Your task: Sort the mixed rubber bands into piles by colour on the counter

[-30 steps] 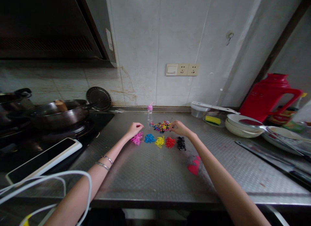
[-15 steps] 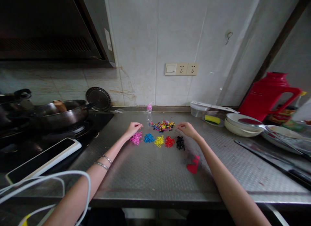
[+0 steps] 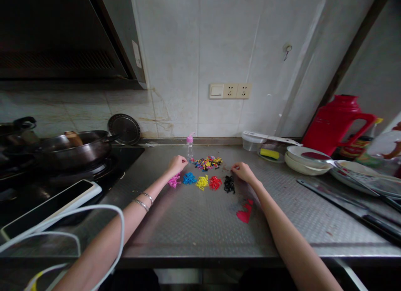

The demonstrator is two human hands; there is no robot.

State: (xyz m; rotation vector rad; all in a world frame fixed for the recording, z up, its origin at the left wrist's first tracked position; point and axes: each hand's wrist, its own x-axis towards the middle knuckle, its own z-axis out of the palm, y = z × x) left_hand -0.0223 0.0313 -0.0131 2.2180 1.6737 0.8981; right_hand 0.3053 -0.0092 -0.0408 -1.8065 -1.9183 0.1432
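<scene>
My left hand is pinched at the left end of a mixed heap of small multicoloured curled pieces, just above the pink pile. Whatever its fingertips hold is too small to make out. To the right of the heap, my right hand has its fingers closed together, close to the black pile; what they hold cannot be seen. Between the hands lie a blue pile, a yellow pile and a red pile in a row. A small clear bottle with a pink top stands behind.
Red heart shapes lie on the metal counter. At right are stacked bowls, a knife, a yellow sponge and a red thermos. A pan and a white cable are at left.
My left hand has moved right, relative to the piles, toward the mixed heap. My right hand has drawn slightly away from the heap, nearer the black pile. The view has shifted a little.
</scene>
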